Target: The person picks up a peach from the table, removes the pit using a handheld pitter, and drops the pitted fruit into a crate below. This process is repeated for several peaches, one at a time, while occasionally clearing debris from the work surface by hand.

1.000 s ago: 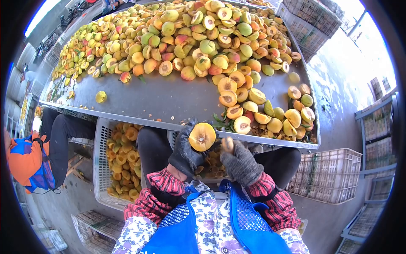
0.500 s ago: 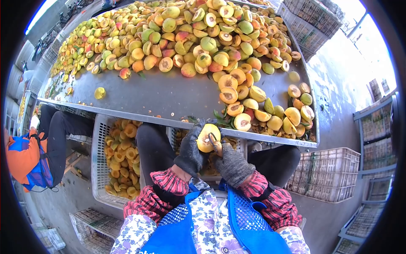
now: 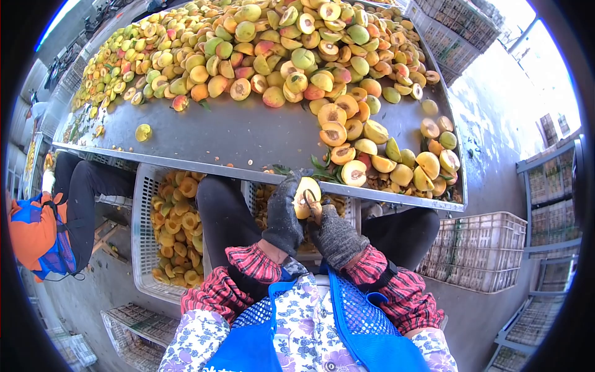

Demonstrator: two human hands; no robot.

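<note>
My left hand (image 3: 283, 214), in a dark knit glove, is closed around a yellow peach half (image 3: 302, 199), its cut face turned toward my other hand. A grey-gloved right hand (image 3: 338, 235) grips a pitting tool (image 3: 317, 214) with a brown handle and a thin curved metal blade. The blade is against the middle of the cut face, at the pit. Both hands are just in front of the metal table's near edge (image 3: 248, 173), above my lap. Beyond them, cut peach halves (image 3: 354, 173) lie near that edge with a few green leaves.
A large heap of peaches (image 3: 248, 56) covers the table's far side. By my left leg stands a white crate (image 3: 141, 248) of pitted halves; another crate (image 3: 356, 217) is between my knees. Stacked crates (image 3: 474, 251) stand at right. A person in orange (image 3: 31, 232) sits at left.
The peach half has turned slightly in my left hand, and the tool's blade has shifted within its cut face. The view has moved a little; both grips stay the same.
</note>
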